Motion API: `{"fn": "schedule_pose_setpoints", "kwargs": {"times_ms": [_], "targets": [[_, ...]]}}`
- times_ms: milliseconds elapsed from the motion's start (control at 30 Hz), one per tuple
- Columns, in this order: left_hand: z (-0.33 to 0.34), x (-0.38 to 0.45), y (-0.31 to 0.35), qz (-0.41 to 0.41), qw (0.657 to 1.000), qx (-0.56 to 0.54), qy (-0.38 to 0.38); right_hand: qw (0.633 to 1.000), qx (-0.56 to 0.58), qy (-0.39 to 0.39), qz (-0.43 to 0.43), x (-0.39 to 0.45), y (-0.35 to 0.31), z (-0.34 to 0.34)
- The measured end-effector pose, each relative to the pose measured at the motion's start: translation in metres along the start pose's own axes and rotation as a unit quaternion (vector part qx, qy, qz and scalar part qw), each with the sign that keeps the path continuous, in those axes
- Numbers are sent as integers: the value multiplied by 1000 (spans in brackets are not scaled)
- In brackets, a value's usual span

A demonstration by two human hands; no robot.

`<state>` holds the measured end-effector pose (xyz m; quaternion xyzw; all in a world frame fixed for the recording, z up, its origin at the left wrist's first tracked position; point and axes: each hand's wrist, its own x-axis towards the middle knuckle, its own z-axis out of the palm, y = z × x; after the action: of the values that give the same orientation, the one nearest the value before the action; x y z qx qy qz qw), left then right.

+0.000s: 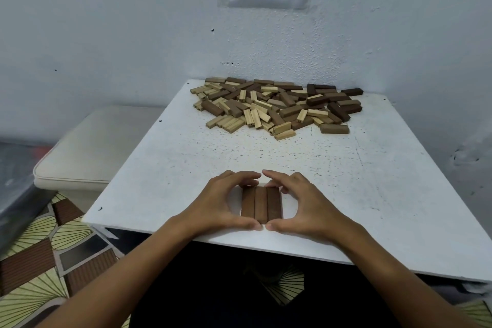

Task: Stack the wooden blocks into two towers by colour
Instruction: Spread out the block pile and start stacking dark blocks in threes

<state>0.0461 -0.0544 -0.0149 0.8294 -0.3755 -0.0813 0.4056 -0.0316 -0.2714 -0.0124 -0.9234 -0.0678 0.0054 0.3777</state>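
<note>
Three dark brown wooden blocks (pixel 261 204) lie flat side by side as one row near the front edge of the white table (pixel 359 194). My left hand (pixel 213 205) curls round the row's left side, and my right hand (pixel 306 205) curls round its right side. The fingertips of both hands sit at the blocks' far ends, and both thumbs press the near ends, almost touching each other. A mixed pile of dark brown and light tan blocks (pixel 277 106) lies at the far side of the table, well away from both hands.
A pale wall stands right behind the pile and along the table's right side. One dark block (pixel 334 128) lies apart at the pile's front right. A cream cushioned seat (pixel 87 149) stands left of the table, over a patterned floor (pixel 34 261).
</note>
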Motion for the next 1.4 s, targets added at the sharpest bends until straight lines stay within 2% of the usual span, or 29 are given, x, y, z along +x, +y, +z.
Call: {"fn": "schedule_pose_setpoints", "kwargs": {"times_ms": [1067,1267,1400], "targets": [[2,-2,-1,-11,1000,15,1,999,-25,-13,-27,1,1,0],[-2,3,-2,5,1000,17,-6,999,-19,-40,-28,2,6,-7],[-5,23,4,8,1000,18,22,1000,8,2,-11,14,16,-25]]}}
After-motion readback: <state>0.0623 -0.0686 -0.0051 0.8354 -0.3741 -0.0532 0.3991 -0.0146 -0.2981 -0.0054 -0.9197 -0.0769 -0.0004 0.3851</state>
